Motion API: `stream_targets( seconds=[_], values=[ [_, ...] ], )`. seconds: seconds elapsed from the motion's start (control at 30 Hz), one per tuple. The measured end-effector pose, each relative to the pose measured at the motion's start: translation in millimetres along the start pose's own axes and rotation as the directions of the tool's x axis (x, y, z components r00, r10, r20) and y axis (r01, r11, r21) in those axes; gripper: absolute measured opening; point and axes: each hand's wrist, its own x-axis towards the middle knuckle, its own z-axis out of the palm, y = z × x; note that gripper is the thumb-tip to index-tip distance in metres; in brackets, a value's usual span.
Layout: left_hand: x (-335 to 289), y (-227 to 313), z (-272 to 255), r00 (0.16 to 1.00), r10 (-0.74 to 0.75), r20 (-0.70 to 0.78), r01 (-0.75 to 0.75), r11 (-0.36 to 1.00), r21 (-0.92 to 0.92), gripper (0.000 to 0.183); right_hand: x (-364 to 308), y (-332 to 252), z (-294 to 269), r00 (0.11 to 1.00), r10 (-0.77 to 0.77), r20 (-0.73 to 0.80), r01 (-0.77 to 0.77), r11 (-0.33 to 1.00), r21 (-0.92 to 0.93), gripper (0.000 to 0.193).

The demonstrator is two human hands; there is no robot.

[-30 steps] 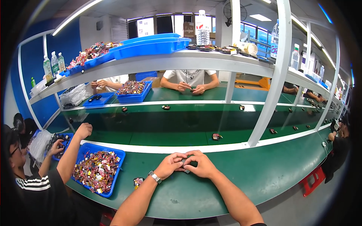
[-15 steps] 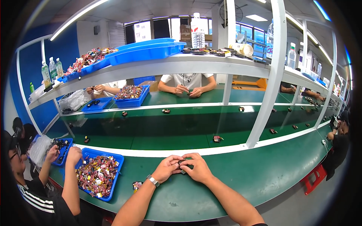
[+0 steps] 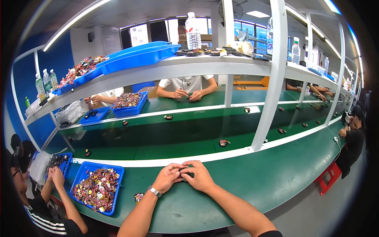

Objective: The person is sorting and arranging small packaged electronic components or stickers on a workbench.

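Above the green bench, both of my hands meet and close around a small dark part (image 3: 183, 171), mostly covered by my fingers. My left hand (image 3: 166, 179), with a metal watch at the wrist, pinches it from the left. From the right, my right hand (image 3: 200, 178) grips the same part with fingers curled over it. Beside my left forearm lies a small cluster of reddish and pale electronic pieces (image 3: 138, 197). Left of that, a blue tray (image 3: 120, 178) is heaped with small red, yellow and white circuit pieces.
Beyond the bench's white rail, small assemblies (image 3: 224, 143) lie spaced along a green conveyor belt (image 3: 177, 136). A white post (image 3: 269, 79) and overhead shelf (image 3: 197, 65) stand ahead. Co-workers' hands (image 3: 57, 174) are close on the left; others work opposite. A red stool (image 3: 329, 177) is at right.
The view has shifted slightly. My hands still hold the dark part together, with small finger movements. At left, the co-worker's hand has moved from beside the tray to meet their other hand.
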Motion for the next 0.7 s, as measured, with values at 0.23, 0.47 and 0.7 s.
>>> stream_targets(
  seconds=[0.23,0.47,0.7],
  values=[
    [1.3,-2.8,-5.8,0.998,0.061,0.028,-0.060,0.998,-0.027,0.022,-1.0,-5.9,7.9,0.997,-0.025,-0.067,0.028,0.999,0.041,0.014],
    [3.5,-6.9,-9.3,0.995,0.069,0.072,-0.063,0.994,-0.086,0.026,-0.4,-0.8,1.9,0.996,-0.049,-0.080,0.052,0.998,0.043,0.012],
    [6.3,-7.4,-15.3,0.995,0.091,0.031,-0.089,0.994,-0.059,0.026,0.9,1.6,10.5,0.995,-0.055,-0.078,0.060,0.996,0.067,0.015]
  ],
)
